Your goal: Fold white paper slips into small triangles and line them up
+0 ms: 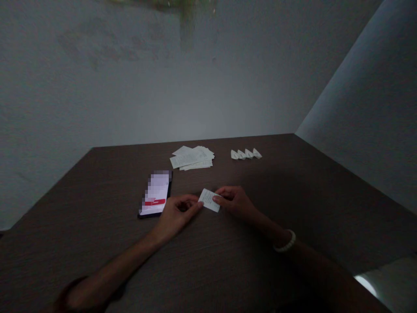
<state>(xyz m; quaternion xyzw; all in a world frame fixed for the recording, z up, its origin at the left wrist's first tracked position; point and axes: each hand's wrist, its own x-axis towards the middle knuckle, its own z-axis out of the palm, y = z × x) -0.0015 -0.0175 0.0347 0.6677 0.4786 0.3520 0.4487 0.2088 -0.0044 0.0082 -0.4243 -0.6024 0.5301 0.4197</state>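
A small piece of white printed paper (209, 201) is held between my two hands above the table. My left hand (177, 213) pinches its left edge between thumb and fingers. On the other side, my right hand (236, 202) grips the right edge, its thumb lying over the printed face. Just left of my left hand lies a phone (156, 195) with its screen lit and a red band near the bottom. Beyond my hands sits a loose pile of printed paper sheets (193, 157). To the right of that pile stand several small folded paper pieces (246, 154) in a row.
The dark brown wooden table (286, 187) reaches back to a grey wall (208, 95) with stains near the top. At the right, another wall (368, 113) runs along the table's edge. A pale bracelet (286, 242) circles my right wrist.
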